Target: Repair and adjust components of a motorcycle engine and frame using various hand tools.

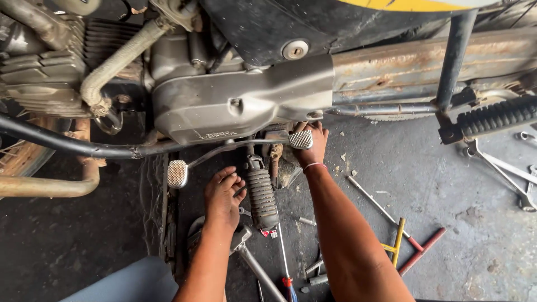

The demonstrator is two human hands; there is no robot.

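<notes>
Hands work low under a motorcycle parked on a stained concrete floor (447,190), seen from the head camera looking straight down.

The left hand (222,196) lies flat beside the ribbed rubber footrest (263,198), fingers spread and loosely open, touching the peg's left side as if steadying it; it grips nothing that can be seen. The right hand (313,146) reaches further in, up beneath the grey engine cover (235,100), just behind the rear pad of the gear lever (300,140). Its fingers are curled out of sight under the casing, so whether they close on a bolt or part cannot be told. The two hands are apart, one on each side of the footrest mount.

The lever's front pad (177,173) juts toward the left, and the rusty exhaust pipe (425,64) runs off to the right edge. Tools lie within reach on the floor near the forearms: a hammer (246,251) at the lower middle, a red-handled screwdriver (286,268), a yellow T-handle wrench (396,243), and spanners (514,173) at the right edge.

The footrest's mounting is hidden behind the peg, and the bike's upper body is cut off at the top.
</notes>
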